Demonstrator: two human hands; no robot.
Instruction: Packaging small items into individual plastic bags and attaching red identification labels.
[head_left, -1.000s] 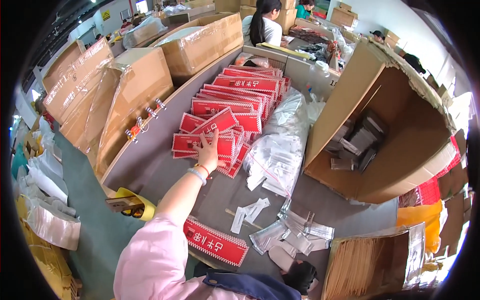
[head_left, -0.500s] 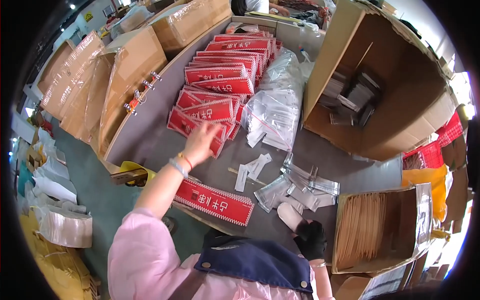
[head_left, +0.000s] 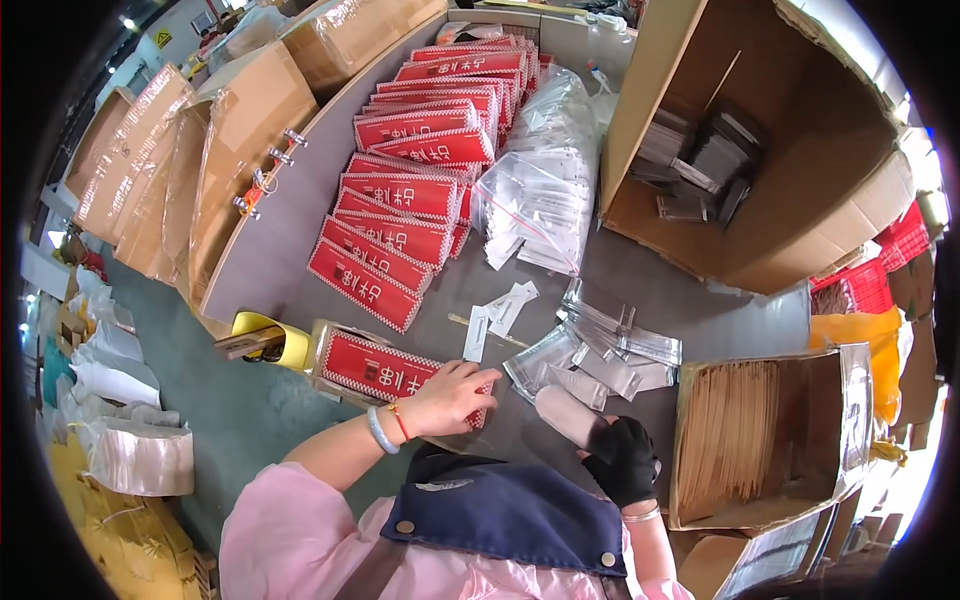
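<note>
My left hand (head_left: 452, 397), bare and with two bracelets at the wrist, lies palm down over the right end of a flat red packet (head_left: 370, 366) with a checkered border. Its fingers are apart and seem only to touch the packet. In a black fingerless glove, my right hand (head_left: 622, 460) is closed round a pale, rounded oblong thing (head_left: 568, 415), whose exact kind I cannot tell. Just beyond that are loose silvery clear-wrapped packets (head_left: 605, 355). Two small white strips (head_left: 476, 333) lie past my left hand. Overlapping red packets (head_left: 367, 282) form a long row behind.
A clear bag of white packets (head_left: 540, 205) lies beside the red row. At the right stand a tall carton (head_left: 650, 90) with dark packets inside and a low box of thin wooden sticks (head_left: 725, 430). A yellow holder (head_left: 290, 347) hangs at the left table edge.
My left hand has left the nearest packets of the red row, which now lie more evenly fanned, and come back toward me onto the single red packet. My right hand keeps its hold.
</note>
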